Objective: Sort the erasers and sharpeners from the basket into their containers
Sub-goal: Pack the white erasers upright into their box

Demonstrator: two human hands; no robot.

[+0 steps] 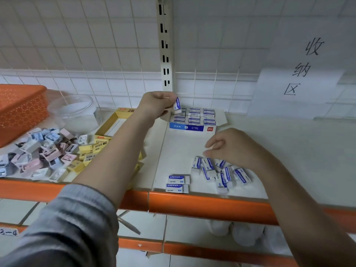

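Eraser poised over its display box, second hand on the loose pile.

Left hand [156, 105] pinches one eraser [177, 105] by its upper end, long axis near upright, just above the back-left corner of the eraser box [192, 128]; the open slot looks to lie directly below, so the drop is short and downward. Right hand [229, 147], fingers curled, tips touching the loose erasers [221, 170] near the shelf [192, 205] edge; grip on one cannot be told. Sharpeners [38, 151] heaped far left beside the orange basket [19, 112]; left hand nearer.

Blue-white eraser [177, 105] held tilted above eraser box [192, 128]'s left end.
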